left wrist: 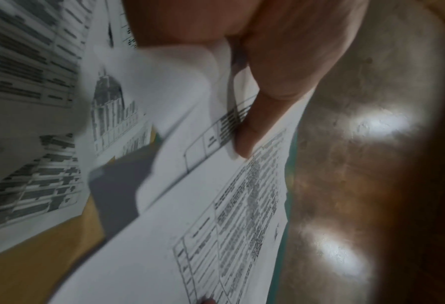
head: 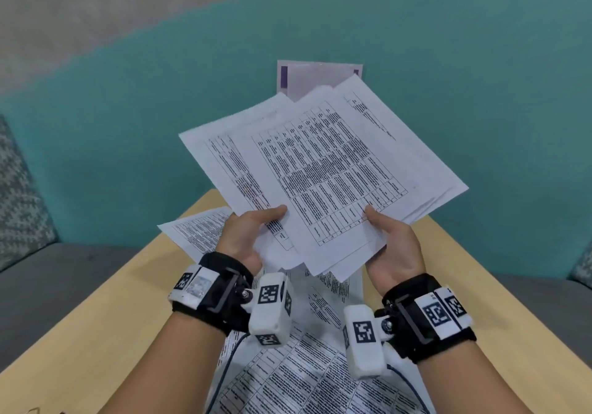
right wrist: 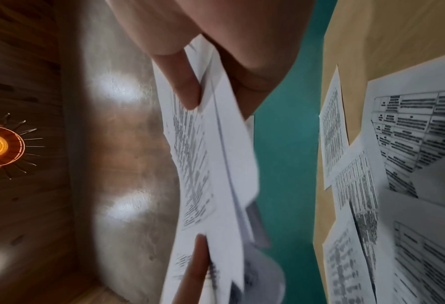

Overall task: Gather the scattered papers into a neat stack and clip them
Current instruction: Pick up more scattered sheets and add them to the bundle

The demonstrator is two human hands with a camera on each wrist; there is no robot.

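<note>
Both hands hold a fanned bunch of printed papers (head: pixel 323 173) up above the wooden table (head: pixel 105 311). My left hand (head: pixel 250 234) pinches the bunch's lower left edge, thumb on top. My right hand (head: pixel 390 240) pinches the lower right edge, thumb on the top sheet. The sheets sit askew, their corners spread apart. In the left wrist view the thumb (left wrist: pixel 255 123) presses on the printed papers (left wrist: pixel 216 216). In the right wrist view the thumb (right wrist: pixel 187 86) lies on the papers (right wrist: pixel 216 164). More printed sheets (head: pixel 304 378) lie loose on the table under my wrists. No clip is in view.
One sheet (head: pixel 195 234) overhangs the table's far left edge. A page with purple marks (head: pixel 307 77) shows behind the held bunch. A teal wall (head: pixel 128 125) rises past the table. A grey seat (head: pixel 48 272) with a patterned cushion (head: pixel 19 195) is at the left.
</note>
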